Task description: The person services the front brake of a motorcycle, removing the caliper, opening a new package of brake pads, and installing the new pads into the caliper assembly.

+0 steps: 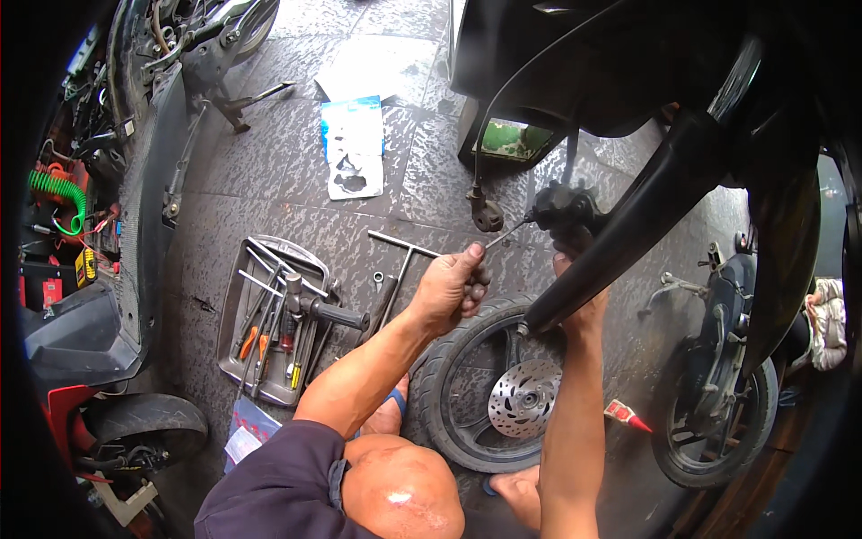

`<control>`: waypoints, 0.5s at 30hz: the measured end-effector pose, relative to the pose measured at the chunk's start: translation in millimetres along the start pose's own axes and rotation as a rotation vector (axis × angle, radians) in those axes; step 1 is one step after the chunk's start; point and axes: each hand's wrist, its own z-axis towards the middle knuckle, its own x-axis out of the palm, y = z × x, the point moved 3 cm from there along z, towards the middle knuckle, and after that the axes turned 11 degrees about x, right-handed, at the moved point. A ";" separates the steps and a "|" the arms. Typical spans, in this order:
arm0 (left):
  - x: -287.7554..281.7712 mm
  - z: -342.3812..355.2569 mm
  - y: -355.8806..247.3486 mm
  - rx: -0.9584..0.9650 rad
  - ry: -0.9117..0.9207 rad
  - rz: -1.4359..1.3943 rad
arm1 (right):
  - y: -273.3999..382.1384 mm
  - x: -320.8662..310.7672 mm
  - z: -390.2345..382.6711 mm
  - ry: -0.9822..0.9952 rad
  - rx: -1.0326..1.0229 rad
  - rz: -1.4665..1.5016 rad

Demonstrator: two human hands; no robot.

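Note:
My left hand is closed round a thin metal rod, whose handle end is hidden in my fist. The rod's tip reaches the black brake caliper. Under that caliper my right hand grips it from below, partly covered by the dark fork leg. A small round dark fitting dangles on a black cable just above my left fist. Below my hands a front wheel lies flat, its drilled brake disc facing up.
A metal tray of tools sits to the left, with a T-handle wrench beyond it. An opened blue-and-white packet lies on the tiled floor. Motorcycle parts line the left, and another motorcycle stands at right. A red-tipped tube lies nearby.

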 end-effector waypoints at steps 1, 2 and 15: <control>6.4 -2.4 -2.6 -0.014 0.018 -0.042 | -0.4 -0.2 0.9 -0.025 -0.015 0.013; 10.5 -2.6 -8.7 0.029 0.022 0.029 | 3.6 1.5 2.1 -0.074 -0.049 0.031; 32.9 -9.8 -34.5 0.993 0.017 1.284 | 2.3 2.1 0.4 -0.131 -0.055 0.006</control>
